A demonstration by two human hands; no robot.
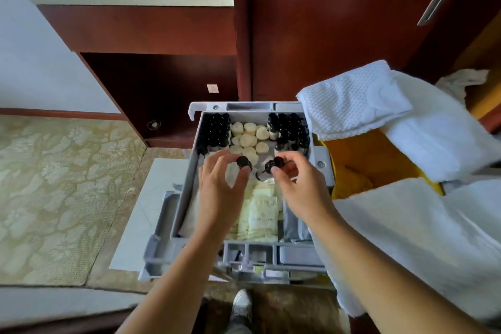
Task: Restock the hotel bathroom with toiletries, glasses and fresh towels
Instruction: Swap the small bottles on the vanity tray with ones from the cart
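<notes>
The left hand (219,187) is over the grey tray (189,171) of a cart. Its thumb and first fingers are curled and pinch a small bottle (244,162) with a black cap; the other fingers are spread above it. The right hand (298,184) is just beside it, to the right. Its thumb and fingers are closed on a pair of bottles (274,163): two black caps show at the fingertips, close together. Whether the bottles touch the tray floor I cannot tell.

Beyond the fingertips of both hands lie round cream soaps (248,134) in a heap. Beyond the left fingers, further back, stands a block of bottles with black caps (215,130) at the far left corner of the tray. A second block of the same bottles (291,130) stands beyond the right fingers, at the far right corner. Under the palms and wrists, on the near side of the fingers, lie pale flat packets (260,214), side by side.

To the right of the right hand a yellow bag (366,154) hangs open, and white towels (352,100) lie over its edges. Behind the tray stands a dark red wooden cabinet (162,30). To the left of the left hand is a patterned carpet (54,184).
</notes>
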